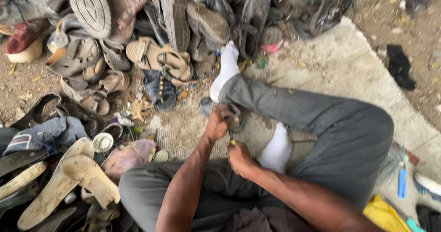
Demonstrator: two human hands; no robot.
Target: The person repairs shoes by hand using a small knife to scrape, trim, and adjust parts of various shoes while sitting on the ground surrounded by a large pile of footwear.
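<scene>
— Which hand has the shoe?

— The left hand [217, 124]. Its fingers are curled tight over the near edge of a dark shoe [206, 106], pressing it down on the pale mat [340, 66] just below the stretched leg in the white sock [226, 71].

— And the other?

— The right hand [240, 157] sits closer to the body, fist closed round a small tool with a yellowish tip [233, 142]. The tip pokes up toward the left hand; what kind of tool it is I can't tell, it's blurred.

— How do they lie to each other?

— Nearly touching. The shoe lies up and a little left of the right fist, just past the tool's tip. Its long axis seems to run roughly across, left to right, mostly hidden under the left fingers and the grey trouser leg [321, 117]. The left hand is the one on it; the right is just beside it.

— Around them?

— The other socked foot [277, 149] is tucked beside the right wrist. Farther out, a heap of worn sandals and shoes [156, 57], and pale soles [69, 181] at the left.
</scene>
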